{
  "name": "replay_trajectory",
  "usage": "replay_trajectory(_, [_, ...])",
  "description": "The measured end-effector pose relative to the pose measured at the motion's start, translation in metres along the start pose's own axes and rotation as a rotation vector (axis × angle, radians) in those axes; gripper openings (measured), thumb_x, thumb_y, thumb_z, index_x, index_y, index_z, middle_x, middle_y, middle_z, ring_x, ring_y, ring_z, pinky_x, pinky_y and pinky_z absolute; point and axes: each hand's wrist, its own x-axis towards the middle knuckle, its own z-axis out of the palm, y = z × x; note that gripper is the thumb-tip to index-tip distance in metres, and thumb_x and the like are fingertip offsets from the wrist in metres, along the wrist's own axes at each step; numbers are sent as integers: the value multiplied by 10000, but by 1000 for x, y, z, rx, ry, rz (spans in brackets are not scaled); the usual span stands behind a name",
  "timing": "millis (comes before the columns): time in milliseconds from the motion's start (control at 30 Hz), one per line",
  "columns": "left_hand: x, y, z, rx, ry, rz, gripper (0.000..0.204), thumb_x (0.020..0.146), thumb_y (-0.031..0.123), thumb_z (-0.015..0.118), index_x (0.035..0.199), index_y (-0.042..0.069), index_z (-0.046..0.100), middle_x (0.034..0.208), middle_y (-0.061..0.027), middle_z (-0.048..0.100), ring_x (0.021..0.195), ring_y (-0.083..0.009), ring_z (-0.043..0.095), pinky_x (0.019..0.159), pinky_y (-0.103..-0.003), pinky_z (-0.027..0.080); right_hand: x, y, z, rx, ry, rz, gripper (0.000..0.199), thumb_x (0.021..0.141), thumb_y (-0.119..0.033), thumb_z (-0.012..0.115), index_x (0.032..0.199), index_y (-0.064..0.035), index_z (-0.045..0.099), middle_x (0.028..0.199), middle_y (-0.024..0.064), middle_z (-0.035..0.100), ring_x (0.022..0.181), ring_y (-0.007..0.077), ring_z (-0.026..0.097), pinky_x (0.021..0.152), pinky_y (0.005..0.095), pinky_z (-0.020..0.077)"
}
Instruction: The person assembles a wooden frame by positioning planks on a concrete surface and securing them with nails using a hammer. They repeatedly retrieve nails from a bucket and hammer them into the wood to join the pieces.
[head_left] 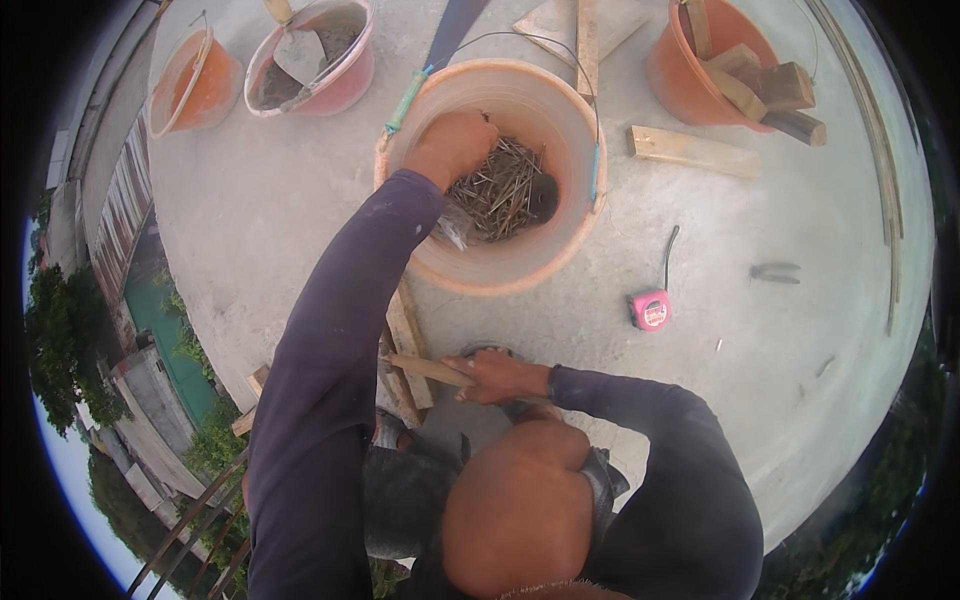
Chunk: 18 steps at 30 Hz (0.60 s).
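Observation:
My left hand [452, 148] is down inside a large orange bucket [545, 272], over a heap of nails [500, 190]. Its fingers look curled; the fingertips and whatever they grip are hidden. Beside the nails lie a dark round object [543, 197] and a piece of clear plastic [457, 228]. Low in front of me, my right hand [505, 378] is closed round a wooden stick [425, 369] that points left; its other end is hidden by the hand. A handsaw [452, 38] with a green handle hangs at the bucket's left rim.
At the far left stand an orange pail [205, 95] and a pail of grey mortar [350, 88] with a trowel [300, 55]. Wood offcuts fill a bucket [672, 70] at far right. A plank [692, 151], pink tape measure [650, 310] and pliers [776, 273] lie on the concrete.

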Motion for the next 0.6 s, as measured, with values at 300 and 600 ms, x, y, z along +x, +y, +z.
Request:
replay_trajectory(300, [9, 7, 6, 464, -225, 360, 213, 923, 112, 638, 962, 98, 847, 1022, -126, 799, 1007, -335, 767, 875, -467, 619, -2, 24, 11, -105, 106, -150, 813, 947, -341, 733, 1613, 0, 417, 933, 263, 721, 950, 417, 724, 907, 571, 519])
replay_trajectory(600, [-18, -11, -21, 250, -46, 354, 167, 885, 136, 672, 911, 99, 834, 958, -120, 808, 932, -333, 780, 841, -462, 606, -12, 24, -2, 165, 55, -146, 806, 954, -278, 752, 1614, 15, 393, 700, 205, 688, 658, 351, 725, 667, 439, 576])
